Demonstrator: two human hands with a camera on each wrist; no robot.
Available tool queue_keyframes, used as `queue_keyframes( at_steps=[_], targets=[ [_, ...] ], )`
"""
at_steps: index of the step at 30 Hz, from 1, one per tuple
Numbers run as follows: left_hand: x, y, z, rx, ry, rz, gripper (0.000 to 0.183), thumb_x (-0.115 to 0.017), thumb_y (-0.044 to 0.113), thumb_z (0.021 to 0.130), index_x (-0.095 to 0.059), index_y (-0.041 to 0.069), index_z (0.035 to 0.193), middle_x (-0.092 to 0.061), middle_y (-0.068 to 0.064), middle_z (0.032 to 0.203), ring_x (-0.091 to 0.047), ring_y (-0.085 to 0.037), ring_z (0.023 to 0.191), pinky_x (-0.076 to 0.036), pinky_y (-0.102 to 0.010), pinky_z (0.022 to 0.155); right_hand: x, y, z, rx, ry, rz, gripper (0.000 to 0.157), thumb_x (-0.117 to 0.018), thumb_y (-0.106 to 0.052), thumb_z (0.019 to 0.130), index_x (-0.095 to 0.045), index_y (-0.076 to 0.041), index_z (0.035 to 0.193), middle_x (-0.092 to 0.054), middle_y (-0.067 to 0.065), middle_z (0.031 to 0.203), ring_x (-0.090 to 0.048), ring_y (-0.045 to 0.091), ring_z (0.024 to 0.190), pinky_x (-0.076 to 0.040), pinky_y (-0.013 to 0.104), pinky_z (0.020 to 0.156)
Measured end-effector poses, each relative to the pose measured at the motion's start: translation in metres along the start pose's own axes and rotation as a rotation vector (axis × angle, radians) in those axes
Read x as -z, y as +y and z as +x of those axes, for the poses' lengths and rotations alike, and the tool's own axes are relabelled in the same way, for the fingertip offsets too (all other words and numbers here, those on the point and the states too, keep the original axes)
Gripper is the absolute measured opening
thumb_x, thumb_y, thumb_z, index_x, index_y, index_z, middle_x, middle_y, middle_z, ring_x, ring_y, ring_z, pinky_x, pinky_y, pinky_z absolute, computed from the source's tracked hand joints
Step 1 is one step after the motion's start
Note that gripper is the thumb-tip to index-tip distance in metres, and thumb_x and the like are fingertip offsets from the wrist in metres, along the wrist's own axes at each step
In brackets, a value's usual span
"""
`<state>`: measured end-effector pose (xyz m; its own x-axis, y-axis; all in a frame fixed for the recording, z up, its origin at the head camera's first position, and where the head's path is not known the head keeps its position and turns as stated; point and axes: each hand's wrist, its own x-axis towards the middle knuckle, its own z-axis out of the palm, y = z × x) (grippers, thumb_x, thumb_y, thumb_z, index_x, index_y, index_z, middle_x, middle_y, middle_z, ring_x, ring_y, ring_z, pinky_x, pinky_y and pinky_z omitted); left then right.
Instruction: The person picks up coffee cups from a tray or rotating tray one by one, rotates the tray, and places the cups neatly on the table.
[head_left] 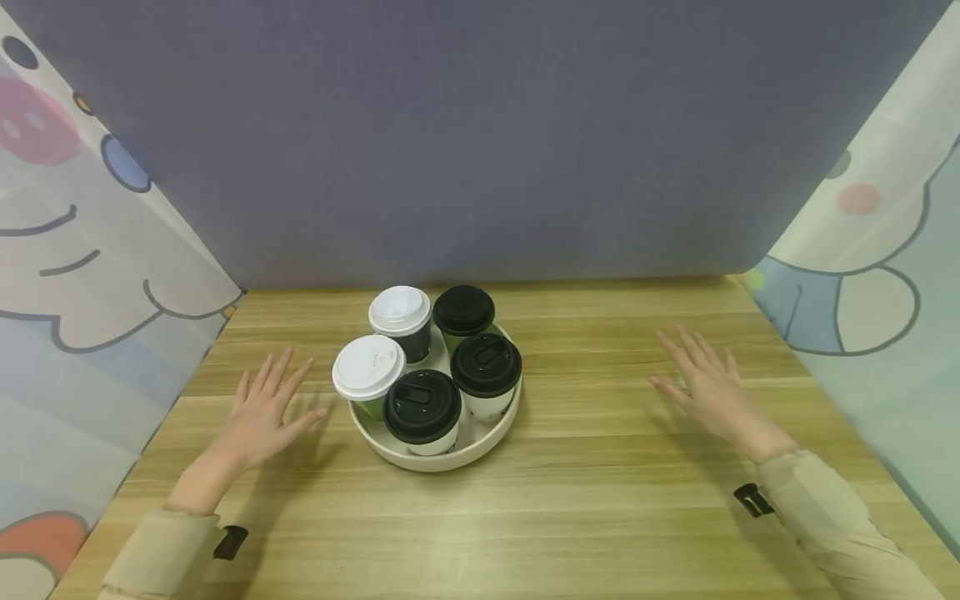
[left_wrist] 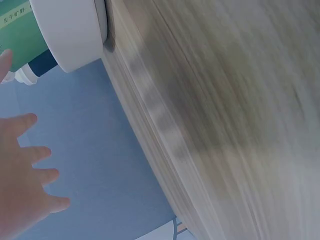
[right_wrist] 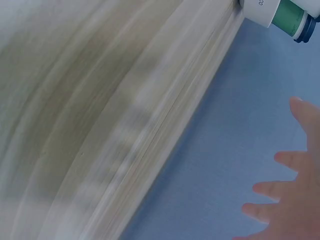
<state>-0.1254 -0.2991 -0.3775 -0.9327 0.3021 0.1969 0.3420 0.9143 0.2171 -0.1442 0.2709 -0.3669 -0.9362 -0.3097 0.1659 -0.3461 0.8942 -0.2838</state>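
Five lidded paper cups (head_left: pixel 422 407) stand in a round off-white tray (head_left: pixel 442 463) on the pale wood-grain bench (head_left: pixel 585 500). Leftmost, the bare left hand (head_left: pixel 258 421) hovers near the tray, grip wide, fingers spread; next come two white-lidded cups (head_left: pixel 369 367) (the nearer is green-bodied), then three black-lidded cups (head_left: pixel 486 365); the bare right hand (head_left: pixel 708 398), grip also wide, hovers well apart.

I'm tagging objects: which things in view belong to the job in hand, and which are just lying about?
Likely in the job:
round white tray
three black-lidded paper cups
two white-lidded paper cups
left hand, right hand, both empty

Likely just surroundings:
wood-grain table
grey partition
cartoon-print fabric, both sides
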Motion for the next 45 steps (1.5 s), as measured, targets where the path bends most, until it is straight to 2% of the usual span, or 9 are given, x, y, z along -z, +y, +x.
queue_keyframes(
  at_steps=[5, 9, 15, 20, 24, 29, 36, 40, 45],
  targets=[
    [0.0, 0.006, -0.001, 0.0, 0.013, -0.048, 0.072, -0.055, 0.038, 0.084, -0.021, 0.009, 0.14, -0.004, -0.023, 0.144, -0.003, -0.043, 0.129, 0.009, -0.058, 0.105, 0.001, -0.003, 0.0, 0.014, 0.015, 0.009, 0.066, -0.045, -0.035, 0.092, -0.012, -0.007, 0.141, -0.007, 0.028, 0.141, -0.005, 0.047, 0.127, 0.006, 0.069, 0.098],
    [-0.002, 0.01, -0.001, -0.006, 0.029, -0.084, 0.072, -0.056, 0.04, 0.083, -0.027, 0.003, 0.137, -0.013, -0.031, 0.139, -0.013, -0.049, 0.125, -0.002, -0.062, 0.104, 0.002, -0.006, 0.002, 0.03, 0.027, 0.014, 0.064, -0.046, -0.033, 0.092, -0.015, -0.005, 0.141, -0.01, 0.029, 0.14, -0.009, 0.048, 0.126, 0.004, 0.066, 0.1],
    [-0.007, 0.015, -0.002, 0.002, 0.045, -0.129, 0.07, -0.063, 0.034, 0.08, -0.032, -0.001, 0.133, -0.023, -0.035, 0.133, -0.026, -0.056, 0.114, -0.019, -0.072, 0.091, 0.004, -0.012, 0.005, 0.054, 0.045, 0.022, 0.062, -0.048, -0.033, 0.091, -0.023, -0.002, 0.138, -0.016, 0.031, 0.137, -0.017, 0.05, 0.122, -0.001, 0.065, 0.102],
    [-0.009, 0.022, -0.004, 0.027, 0.026, -0.192, 0.069, -0.064, 0.025, 0.08, -0.03, -0.003, 0.133, -0.026, -0.036, 0.13, -0.03, -0.057, 0.11, -0.027, -0.073, 0.085, 0.007, -0.019, 0.006, 0.07, 0.057, 0.031, 0.06, -0.05, -0.031, 0.09, -0.026, -0.002, 0.136, -0.02, 0.032, 0.135, -0.021, 0.052, 0.119, -0.006, 0.066, 0.101],
    [-0.007, 0.03, -0.006, 0.09, -0.022, -0.265, 0.069, -0.061, 0.026, 0.083, -0.026, -0.004, 0.134, -0.027, -0.035, 0.129, -0.031, -0.055, 0.111, -0.03, -0.071, 0.084, 0.006, -0.023, 0.008, 0.083, 0.068, 0.037, 0.06, -0.053, -0.028, 0.088, -0.028, -0.002, 0.136, -0.023, 0.032, 0.133, -0.023, 0.051, 0.118, -0.011, 0.066, 0.101],
    [-0.005, 0.038, -0.008, 0.201, -0.115, -0.332, 0.073, -0.056, 0.034, 0.085, -0.021, -0.005, 0.136, -0.023, -0.038, 0.13, -0.027, -0.057, 0.113, -0.028, -0.071, 0.086, 0.005, -0.028, 0.012, 0.118, 0.101, 0.039, 0.058, -0.056, -0.023, 0.087, -0.031, -0.001, 0.134, -0.028, 0.031, 0.13, -0.027, 0.049, 0.117, -0.018, 0.064, 0.099],
    [-0.004, 0.046, -0.008, 0.321, -0.216, -0.526, 0.074, -0.051, 0.036, 0.088, -0.017, -0.008, 0.136, -0.027, -0.039, 0.128, -0.038, -0.053, 0.109, -0.045, -0.057, 0.083, 0.006, -0.04, 0.019, 0.16, 0.131, 0.042, 0.055, -0.059, -0.017, 0.084, -0.036, 0.003, 0.129, -0.032, 0.029, 0.129, -0.03, 0.046, 0.116, -0.025, 0.062, 0.098],
    [-0.004, 0.051, -0.008, 0.401, -0.281, -0.619, 0.072, -0.049, 0.037, 0.089, -0.016, -0.007, 0.136, -0.03, -0.038, 0.127, -0.04, -0.05, 0.109, -0.046, -0.053, 0.084, 0.006, -0.047, 0.024, 0.187, 0.14, 0.03, 0.053, -0.059, -0.018, 0.084, -0.038, 0.003, 0.128, -0.035, 0.028, 0.128, -0.033, 0.044, 0.116, -0.029, 0.06, 0.097],
    [-0.01, 0.055, -0.007, 0.468, -0.279, -0.793, 0.069, -0.051, 0.025, 0.089, -0.013, -0.01, 0.135, -0.034, -0.038, 0.123, -0.049, -0.043, 0.103, -0.05, -0.046, 0.082, 0.004, -0.054, 0.032, 0.239, 0.156, 0.017, 0.052, -0.06, -0.019, 0.084, -0.04, 0.003, 0.127, -0.039, 0.025, 0.126, -0.037, 0.041, 0.114, -0.032, 0.057, 0.096]
  ],
)
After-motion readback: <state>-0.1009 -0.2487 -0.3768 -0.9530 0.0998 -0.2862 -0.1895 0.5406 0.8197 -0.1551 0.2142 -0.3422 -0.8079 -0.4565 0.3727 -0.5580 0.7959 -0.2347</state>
